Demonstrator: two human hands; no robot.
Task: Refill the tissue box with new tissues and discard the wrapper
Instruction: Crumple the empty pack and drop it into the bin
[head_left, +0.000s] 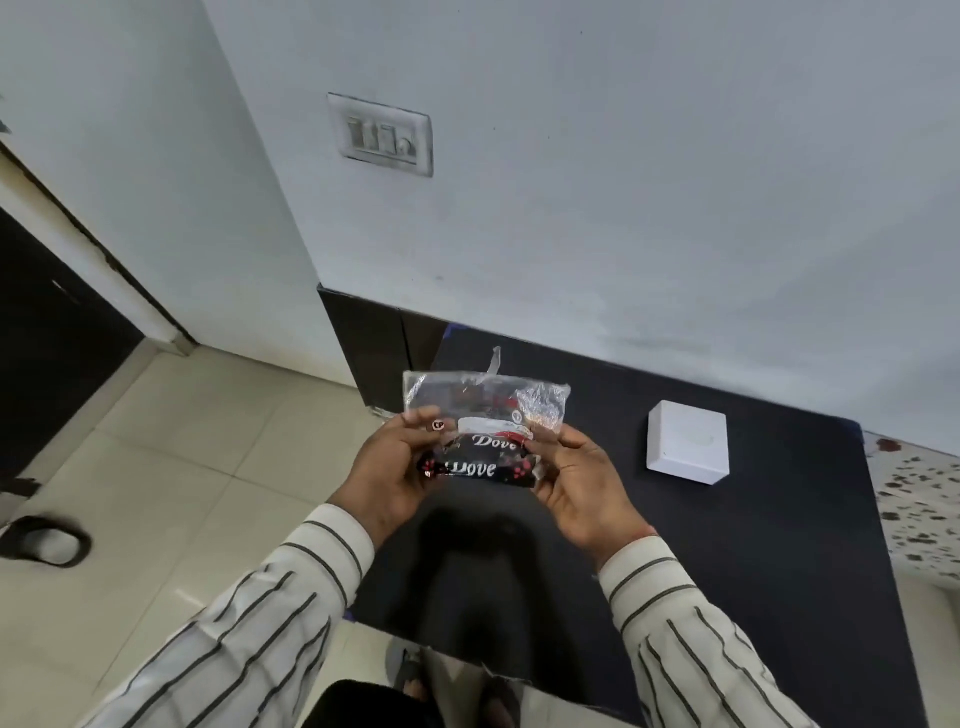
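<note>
I hold a clear plastic wrapper (483, 400) with black printed bands reading "Dove" up over the black table (753, 545). My left hand (395, 462) grips its left edge and my right hand (582, 478) grips its right edge, thumbs on the front. The wrapper looks flat and see-through, crumpled at its top right corner, with a torn strip sticking up. A white square tissue box (687, 441) sits on the table to the right of my hands, apart from them. Its top is plain; no tissue shows.
The table stands against a pale wall with a switch plate (382, 135). Tiled floor (182, 467) lies to the left with a dark sandal (44, 540) on it. A dark doorway (47, 332) is at the far left. My feet show below the table edge.
</note>
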